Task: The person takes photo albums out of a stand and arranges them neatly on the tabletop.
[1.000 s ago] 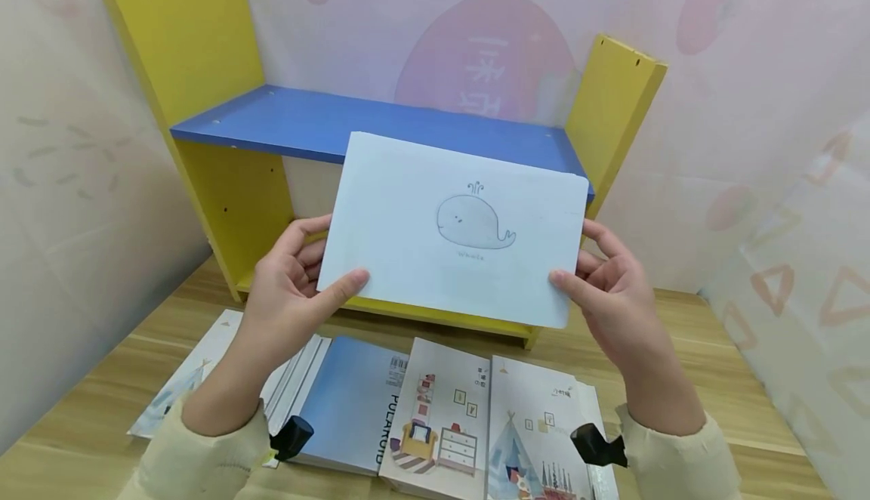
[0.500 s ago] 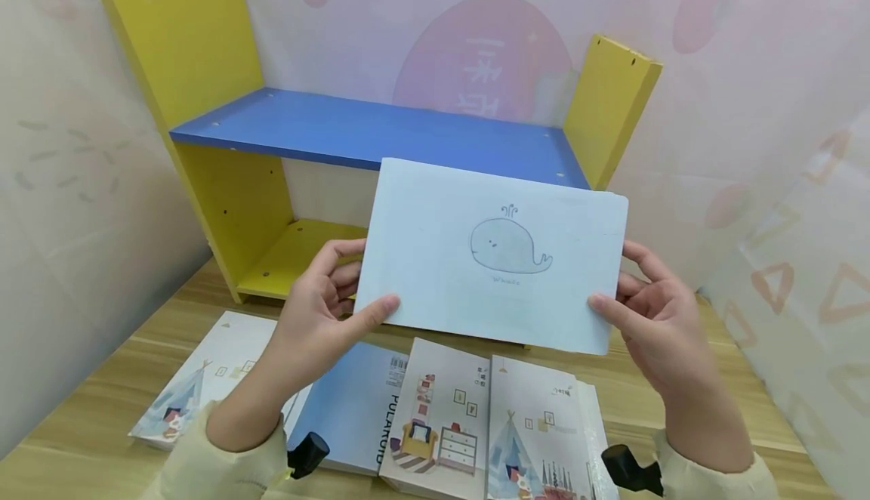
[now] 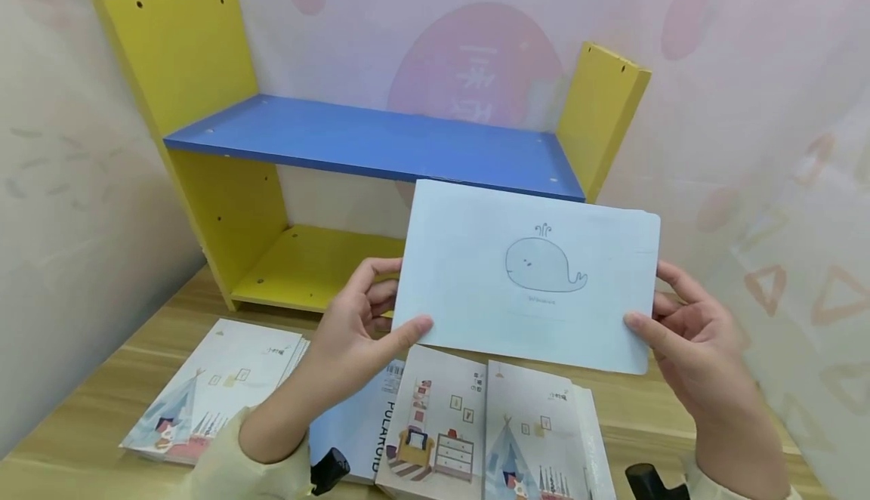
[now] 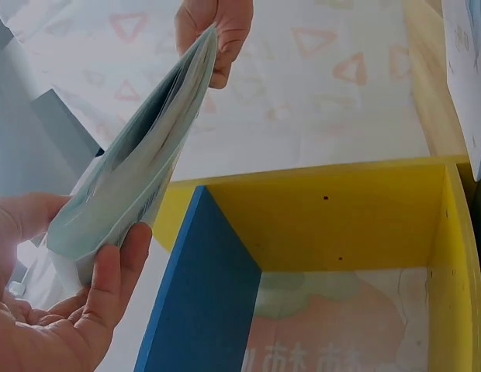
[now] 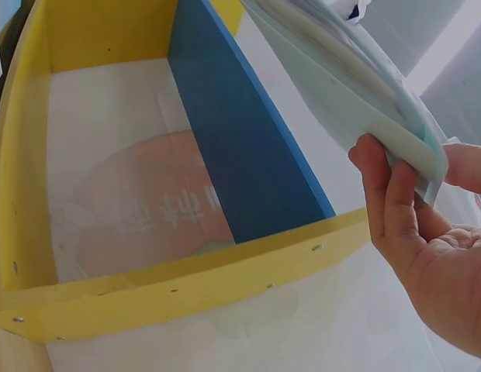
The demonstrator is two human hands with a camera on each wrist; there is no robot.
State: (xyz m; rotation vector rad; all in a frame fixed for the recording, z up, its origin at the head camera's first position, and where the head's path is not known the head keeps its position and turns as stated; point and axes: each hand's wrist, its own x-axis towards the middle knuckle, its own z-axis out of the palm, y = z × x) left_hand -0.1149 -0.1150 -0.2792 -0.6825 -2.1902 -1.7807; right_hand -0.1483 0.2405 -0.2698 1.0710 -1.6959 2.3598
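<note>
A pale book (image 3: 476, 281) with a line drawing of a whale on its face is held up above the table, tilted slightly down to the right. At its left edge my left hand (image 3: 363, 334) grips it, thumb on the front and fingers behind. My right hand (image 3: 700, 341) pinches the opposite edge the same way. In the left wrist view the pages of the book (image 4: 140, 147) bulge between the covers, and the left hand (image 4: 77, 310) curls round its spine or edge; which one I cannot tell. The right wrist view has the right hand (image 5: 427, 232) at a corner.
Behind the book stands a yellow shelf unit (image 3: 183, 54) with a blue board (image 3: 367, 137). Along the wooden table (image 3: 88, 379) lie a white tent-print book (image 3: 211, 387), a blue POLAROID album (image 3: 347, 432), a room-print book (image 3: 435, 417) and another tent-print book (image 3: 533, 424).
Both hands have moved the whale book right and down. More of the shelf's lower yellow board and the left tent-print book now shows. The grip looks the same.
</note>
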